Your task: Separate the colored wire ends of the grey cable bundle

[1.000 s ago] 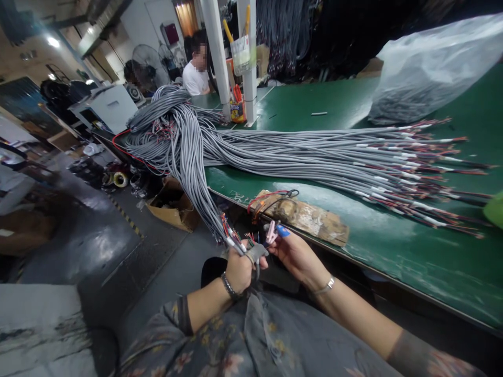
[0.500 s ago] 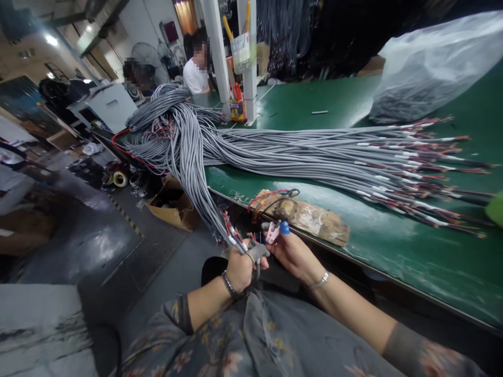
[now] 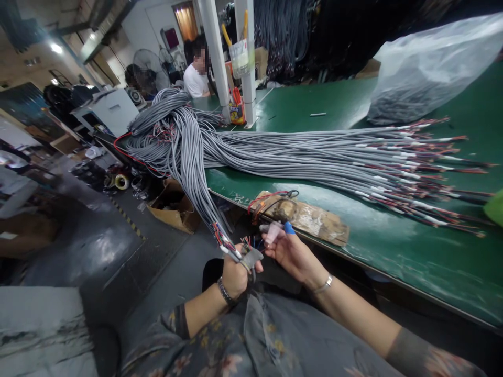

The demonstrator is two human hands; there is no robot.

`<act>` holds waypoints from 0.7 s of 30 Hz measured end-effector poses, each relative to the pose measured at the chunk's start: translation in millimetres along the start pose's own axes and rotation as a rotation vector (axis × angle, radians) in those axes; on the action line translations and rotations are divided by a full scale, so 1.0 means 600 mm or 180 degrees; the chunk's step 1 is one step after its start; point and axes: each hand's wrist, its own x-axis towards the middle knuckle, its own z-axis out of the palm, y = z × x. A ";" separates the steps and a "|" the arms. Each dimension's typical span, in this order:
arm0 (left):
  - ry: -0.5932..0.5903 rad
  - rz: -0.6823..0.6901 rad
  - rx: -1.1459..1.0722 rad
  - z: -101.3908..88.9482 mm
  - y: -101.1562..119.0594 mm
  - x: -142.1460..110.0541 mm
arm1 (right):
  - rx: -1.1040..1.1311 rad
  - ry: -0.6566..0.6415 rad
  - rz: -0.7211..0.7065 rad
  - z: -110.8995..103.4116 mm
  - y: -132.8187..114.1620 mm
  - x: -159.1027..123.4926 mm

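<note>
My left hand (image 3: 234, 273) is closed around the ends of several grey cables (image 3: 214, 217). Grey wrapping covers one of its fingers, and thin coloured wires (image 3: 247, 243) fan out above it. Close by on the right, my right hand (image 3: 288, 251) is turned palm up with its fingers loosely bent and apart. A blue cover (image 3: 290, 228) sits on its thumb, and a blurred pink cover (image 3: 274, 232) is on a finger. Nothing clear shows in its grip, though a few fine wires pass near its fingertips. The held cables run up to a large pile on the table.
The green table (image 3: 412, 267) carries a long spread of grey cables (image 3: 294, 157) with stripped ends, a worn wooden block (image 3: 314, 222) at its edge and a plastic bag (image 3: 424, 73). A cardboard box (image 3: 173, 207) stands on the floor. A person in white (image 3: 194, 80) sits behind the posts.
My left hand has shifted slightly left and down with the cable ends. My right hand has turned a little, its thumb moving slightly right and its pink-covered finger blurring.
</note>
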 end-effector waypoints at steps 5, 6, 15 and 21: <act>0.0155 0.0488 0.0367 0.004 0.009 0.002 | -0.0231 0.0284 -0.0303 0.002 0.000 -0.003; 0.0158 0.0583 0.0456 0.007 0.014 0.002 | -0.0278 0.0299 -0.0321 0.003 0.000 -0.004; 0.0030 0.1137 0.1031 0.011 0.028 0.003 | -0.1478 0.0503 -0.1291 -0.012 0.006 -0.003; 0.0204 0.1018 0.0809 0.021 0.032 0.007 | -0.0632 0.0287 -0.0686 -0.008 0.011 0.012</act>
